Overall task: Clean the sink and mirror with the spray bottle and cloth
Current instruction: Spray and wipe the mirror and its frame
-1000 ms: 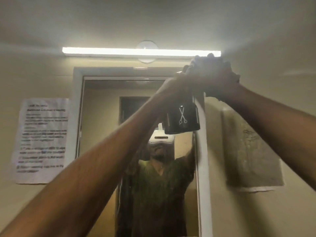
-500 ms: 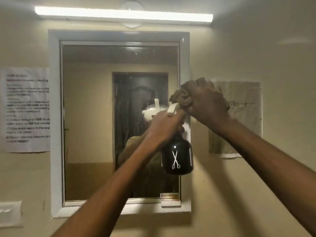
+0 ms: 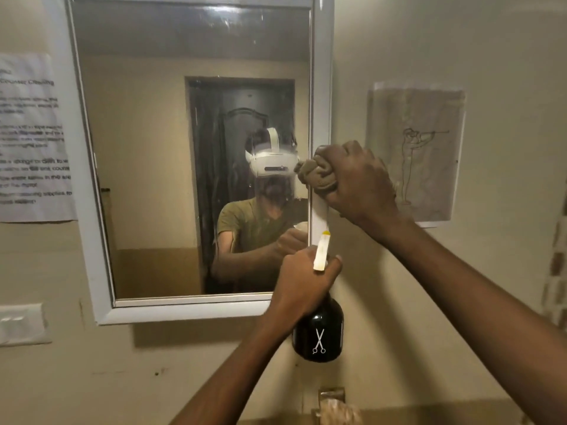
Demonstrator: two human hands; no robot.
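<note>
the right hand (image 3: pixel 359 182) is clenched around a bunched tan cloth (image 3: pixel 316 176), pressing it against the white frame on the right edge of the wall mirror (image 3: pixel 171 167); the cloth bulges out of the fist toward the glass, right at the line where glass meets frame. below it, the left hand (image 3: pixel 303 283) is wrapped around the neck of a black spray bottle (image 3: pixel 317 335), upright, with a white scissors mark on its body and a pale trigger head that sticks up above the fingers, a small yellow tip on top. the bottle hangs in front of the wall just below the mirror's lower right corner, and its nozzle tip is close beneath the right hand, apart from it.

the mirror shows streaks and droplets in its upper part and reflects a person in an olive shirt wearing a white headset, with a dark door behind. a printed paper notice (image 3: pixel 32 139) is stuck to the wall left of the mirror, and a white switch plate (image 3: pixel 21 323) sits below it. right of the mirror hangs a sheet with a line drawing (image 3: pixel 417 154). at the bottom edge a metal tap (image 3: pixel 333 403) shows only in part; the sink itself is out of view.
</note>
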